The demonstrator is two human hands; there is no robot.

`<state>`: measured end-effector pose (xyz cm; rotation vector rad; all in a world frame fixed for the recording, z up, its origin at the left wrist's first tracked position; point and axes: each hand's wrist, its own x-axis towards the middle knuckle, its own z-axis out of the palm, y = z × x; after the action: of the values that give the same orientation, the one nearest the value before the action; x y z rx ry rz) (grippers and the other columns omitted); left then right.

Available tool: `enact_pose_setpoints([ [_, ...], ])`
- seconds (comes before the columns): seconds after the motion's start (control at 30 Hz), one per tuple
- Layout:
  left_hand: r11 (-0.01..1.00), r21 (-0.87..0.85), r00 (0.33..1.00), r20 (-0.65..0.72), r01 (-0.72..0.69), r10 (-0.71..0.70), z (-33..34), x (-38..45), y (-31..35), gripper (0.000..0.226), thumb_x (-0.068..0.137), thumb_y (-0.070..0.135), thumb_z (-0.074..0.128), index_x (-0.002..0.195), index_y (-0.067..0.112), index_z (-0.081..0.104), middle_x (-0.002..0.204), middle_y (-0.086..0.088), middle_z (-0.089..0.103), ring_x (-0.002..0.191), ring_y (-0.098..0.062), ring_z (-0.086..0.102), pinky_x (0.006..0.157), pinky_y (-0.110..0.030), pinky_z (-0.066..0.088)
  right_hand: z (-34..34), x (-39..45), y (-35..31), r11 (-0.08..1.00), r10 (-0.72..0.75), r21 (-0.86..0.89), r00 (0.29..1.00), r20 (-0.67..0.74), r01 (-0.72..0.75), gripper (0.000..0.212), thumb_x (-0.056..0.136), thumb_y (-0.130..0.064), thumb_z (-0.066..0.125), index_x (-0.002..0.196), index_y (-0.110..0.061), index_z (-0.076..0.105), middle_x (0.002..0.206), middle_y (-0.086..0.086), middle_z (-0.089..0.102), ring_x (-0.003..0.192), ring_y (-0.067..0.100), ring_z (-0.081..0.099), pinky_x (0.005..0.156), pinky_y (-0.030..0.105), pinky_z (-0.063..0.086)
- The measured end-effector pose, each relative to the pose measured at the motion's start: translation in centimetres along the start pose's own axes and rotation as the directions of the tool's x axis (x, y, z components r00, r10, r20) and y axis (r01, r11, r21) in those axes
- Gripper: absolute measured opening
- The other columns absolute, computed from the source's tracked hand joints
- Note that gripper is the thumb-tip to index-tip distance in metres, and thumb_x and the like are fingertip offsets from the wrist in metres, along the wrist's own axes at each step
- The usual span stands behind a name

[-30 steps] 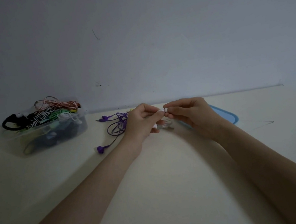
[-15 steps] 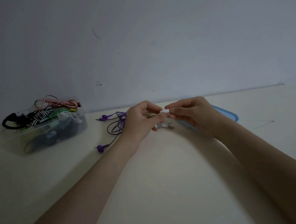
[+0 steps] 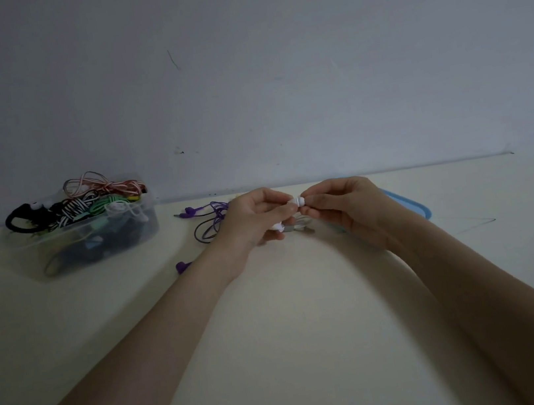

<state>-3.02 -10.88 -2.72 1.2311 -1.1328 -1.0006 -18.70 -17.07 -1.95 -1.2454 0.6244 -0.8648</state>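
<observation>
- Two hands meet over the far middle of the table [image 3: 296, 336]: your left hand [image 3: 254, 218] and your right hand [image 3: 346, 207], their fingertips nearly touching.
- Both pinch a small white earbud [image 3: 299, 201] between thumb and forefinger, one from each side. The other fingers are curled in.
- The earbud is held up off the table, right between the two hands.
- A white cord [image 3: 300, 225] is bunched just below it, under your left fingers. I cannot tell whether it touches the table.
- Purple earphones [image 3: 208, 223] lie loose just left of your left hand, partly hidden behind it.
- A clear box [image 3: 144, 227] heaped with tangled cables sits far left, against the wall.
- A blue lid [image 3: 411, 206] lies flat to the right, behind your right hand.
</observation>
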Motion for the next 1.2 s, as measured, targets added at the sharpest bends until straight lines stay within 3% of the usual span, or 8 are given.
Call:
enact_pose_setpoints([
  [0.27,1.0,-0.004,1.0,-0.03,0.009,-0.01,0.2,0.0,0.0,0.007,0.082,0.013,0.069,0.083,0.013,0.062,0.066,0.007,0.067,0.058,-0.002,0.063,0.048,-0.014,0.046,0.0,0.2,0.0,0.996,-0.051,-0.076,0.999,-0.004,0.05,0.009,0.084,0.005,0.058,0.083,0.002,0.067,0.075,0.01,0.07,0.067,0.014,0.066,0.071,0.018,0.055],
  [0.43,0.951,0.298,0.993,-0.057,-0.083,0.105,-0.2,0.2,-0.4,0.013,0.081,0.015,0.07,0.074,0.02,0.061,0.069,0.006,0.066,0.042,-0.002,0.054,0.042,-0.016,0.038,0.5,0.3,0.2,0.917,-0.127,-0.384,0.992,-0.03,0.106,0.008,0.083,0.005,0.063,0.077,0.001,0.067,0.07,0.014,0.065,0.062,0.016,0.063,0.063,0.019,0.053],
  [0.53,0.923,0.364,0.989,-0.032,-0.124,0.145,-0.1,0.4,-0.6,0.017,0.08,0.012,0.071,0.071,0.021,0.06,0.072,0.003,0.065,0.046,-0.003,0.055,0.047,-0.022,0.049,0.5,0.5,0.5,0.899,-0.106,-0.432,0.993,-0.042,0.078,0.01,0.081,0.004,0.066,0.072,-0.001,0.067,0.065,0.01,0.065,0.06,0.018,0.061,0.062,0.02,0.054],
  [0.73,0.975,0.202,0.996,0.006,0.089,-0.092,-0.7,0.1,1.0,0.01,0.091,0.019,0.059,0.091,0.013,0.066,0.086,0.0,0.069,0.066,-0.011,0.069,0.065,-0.028,0.056,0.0,0.7,0.2,0.824,-0.146,-0.56,0.986,-0.075,0.08,0.011,0.08,0.002,0.067,0.071,-0.005,0.068,0.059,0.006,0.062,0.055,0.018,0.054,0.053,0.025,0.04],
  [0.83,0.955,0.265,0.989,0.037,0.13,-0.145,-1.0,-0.1,1.9,0.016,0.094,0.026,0.052,0.097,0.017,0.065,0.093,0.005,0.069,0.06,-0.011,0.067,0.062,-0.024,0.05,0.1,1.0,0.0,0.708,-0.206,-0.7,0.975,-0.078,0.094,0.005,0.081,-0.003,0.065,0.082,-0.004,0.07,0.066,0.004,0.065,0.054,0.013,0.056,0.053,0.018,0.042],
  [0.93,0.954,0.267,0.987,0.054,0.132,-0.152,-1.4,-0.2,2.4,0.016,0.095,0.022,0.05,0.102,0.014,0.062,0.101,0.002,0.064,0.06,-0.011,0.067,0.052,-0.019,0.051,0.7,1.2,0.3,0.55,-0.193,-0.83,0.981,-0.019,0.092,0.017,0.083,-0.012,0.066,0.1,-0.009,0.068,0.088,0.002,0.067,0.06,0.009,0.056,0.054,0.011,0.039],
  [1.03,0.951,0.278,0.988,0.041,0.133,-0.15,-2.1,-0.5,2.5,0.013,0.094,0.011,0.051,0.096,0.011,0.063,0.098,-0.008,0.064,0.073,-0.021,0.066,0.054,-0.021,0.053,1.7,1.1,1.1,0.259,-0.115,-0.961,0.991,0.066,0.094,0.032,0.084,-0.02,0.065,0.115,-0.014,0.062,0.108,0.003,0.064,0.09,0.017,0.058,0.065,0.015,0.03],
  [1.2,0.939,0.327,0.994,-0.036,0.108,-0.102,-2.7,-1.8,1.8,0.017,0.082,-0.007,0.06,0.09,0.007,0.066,0.086,-0.008,0.061,0.077,-0.019,0.062,0.072,-0.025,0.057,2.9,0.7,1.3,0.264,-0.246,-0.946,0.962,0.122,0.188,0.02,0.081,-0.016,0.068,0.098,-0.007,0.069,0.098,0.007,0.067,0.082,0.016,0.055,0.063,0.019,0.03],
])
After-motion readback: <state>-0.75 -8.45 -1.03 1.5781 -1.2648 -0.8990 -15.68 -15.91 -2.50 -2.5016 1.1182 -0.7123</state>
